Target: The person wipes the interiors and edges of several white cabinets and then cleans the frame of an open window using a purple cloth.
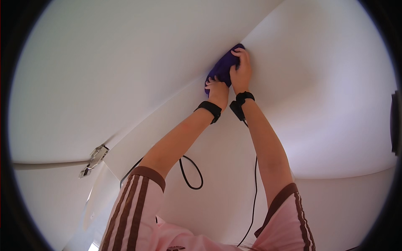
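Observation:
A folded dark purple cloth (pixel 222 66) is pressed along the seam where two white panels meet. My left hand (pixel 219 91) grips its lower end, fingers curled over the near edge. Higher up, my right hand (pixel 242 71) holds the upper end with fingers and thumb spread across it. Both hands touch the cloth together, and the surface beneath it is hidden. Black straps circle both wrists, and a small black device (pixel 237 110) hangs at the right one with a cable.
White cabinet panels (pixel 103 78) surround my arms. A metal cabinet hinge (pixel 97 157) juts out at the lower left. One black cable (pixel 201 182) loops beneath my left forearm; another thin cable (pixel 255 194) runs down beside my right arm. A dark object (pixel 395 122) shows at the right rim.

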`<act>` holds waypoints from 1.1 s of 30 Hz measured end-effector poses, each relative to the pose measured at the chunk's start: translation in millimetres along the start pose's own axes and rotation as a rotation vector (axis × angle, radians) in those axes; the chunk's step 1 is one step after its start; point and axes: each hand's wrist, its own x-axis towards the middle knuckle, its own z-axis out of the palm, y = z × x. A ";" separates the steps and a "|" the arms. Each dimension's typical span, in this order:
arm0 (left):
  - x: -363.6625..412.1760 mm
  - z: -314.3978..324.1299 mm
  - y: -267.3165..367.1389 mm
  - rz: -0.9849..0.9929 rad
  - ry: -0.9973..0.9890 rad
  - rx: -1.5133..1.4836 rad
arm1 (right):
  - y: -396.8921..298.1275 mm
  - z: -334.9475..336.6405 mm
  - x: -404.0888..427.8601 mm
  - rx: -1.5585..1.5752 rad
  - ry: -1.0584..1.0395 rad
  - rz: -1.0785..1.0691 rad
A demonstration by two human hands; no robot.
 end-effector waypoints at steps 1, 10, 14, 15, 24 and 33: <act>5.1 4.5 -1.5 -0.038 0.029 -0.023 | 2.0 10.7 -1.1 0.006 0.000 -0.005; -8.1 18.4 -6.5 0.025 0.129 0.088 | 25.4 39.6 -41.7 0.566 -0.068 0.500; -15.5 18.6 -14.0 0.163 0.049 -0.005 | 13.1 29.7 -42.9 0.632 -0.303 0.657; -17.9 23.8 -15.7 0.163 0.045 -0.012 | 11.7 29.8 -43.3 0.658 -0.399 0.671; -36.6 47.1 -28.1 0.175 0.067 -0.062 | 13.6 62.1 -50.2 0.692 -0.762 0.515; -30.9 62.7 -13.8 -0.108 0.069 -0.435 | 18.8 46.7 -44.9 0.537 -0.225 0.593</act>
